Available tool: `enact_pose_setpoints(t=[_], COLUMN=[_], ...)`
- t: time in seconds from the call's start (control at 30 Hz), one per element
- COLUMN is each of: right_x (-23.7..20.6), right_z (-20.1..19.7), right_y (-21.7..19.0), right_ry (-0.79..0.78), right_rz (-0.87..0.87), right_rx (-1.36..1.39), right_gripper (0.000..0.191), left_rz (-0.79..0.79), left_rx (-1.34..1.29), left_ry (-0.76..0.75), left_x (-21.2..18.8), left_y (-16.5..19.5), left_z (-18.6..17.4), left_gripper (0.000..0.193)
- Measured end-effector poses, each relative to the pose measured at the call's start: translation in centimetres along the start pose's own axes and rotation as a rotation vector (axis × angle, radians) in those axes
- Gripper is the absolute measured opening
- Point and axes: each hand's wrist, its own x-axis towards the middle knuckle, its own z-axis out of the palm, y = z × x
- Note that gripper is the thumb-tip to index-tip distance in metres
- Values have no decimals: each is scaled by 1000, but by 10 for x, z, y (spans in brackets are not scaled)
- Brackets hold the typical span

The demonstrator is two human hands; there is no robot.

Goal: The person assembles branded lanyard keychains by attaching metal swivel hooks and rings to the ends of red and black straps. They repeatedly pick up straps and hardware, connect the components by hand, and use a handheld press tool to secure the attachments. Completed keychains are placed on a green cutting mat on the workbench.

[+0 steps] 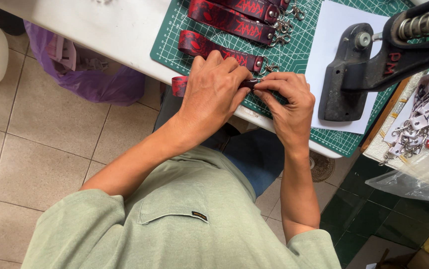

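Red straps (pixel 209 49), perhaps four; both hands (pixel 214 92) pinch one.

Even, soft daylight, bright overall. Faint shadows under hands, mild glare on white table (pixel 120 30). Sharp focus, slight wide-angle stretch at edges.

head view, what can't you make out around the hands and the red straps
- Head view: the metal clip between the left hand and right hand is hidden by the fingers.
- Most of the held red strap lies under the left hand.
- The black press is cut off by the right edge.
- The white straps are blurred behind a clear bag.
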Motion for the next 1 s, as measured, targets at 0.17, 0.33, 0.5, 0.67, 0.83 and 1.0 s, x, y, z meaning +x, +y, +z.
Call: enact_pose_setpoints(t=[0.17, 0.33, 0.5, 0.67, 0.83, 1.0], right_x=[-1, -3, -2, -1, -2, -2], right_z=[3, 3, 2, 1, 2, 1], right_y=[0, 1, 1, 5, 8, 8], right_ry=[20, 17, -37, -52, -61, -66], right_rz=[-6, 70, -103, -79, -100, -109], right_rx=[-4, -13, -142, -111, -126, -110], right_gripper=[15, 26, 24, 18, 18, 18], left_rz=[-10, 14, 10, 1, -22, -36], left_rx=[-17, -48, -67, -109, -195, -206], left_ry=[-18, 13, 8, 18, 0, -40], left_x=[-1, -2, -3, -2, 0, 3], left_y=[1, 1, 0, -1, -4, -4], left_z=[1, 3, 5, 7, 7, 5], left_gripper=[20, 21, 18, 15, 13, 13])
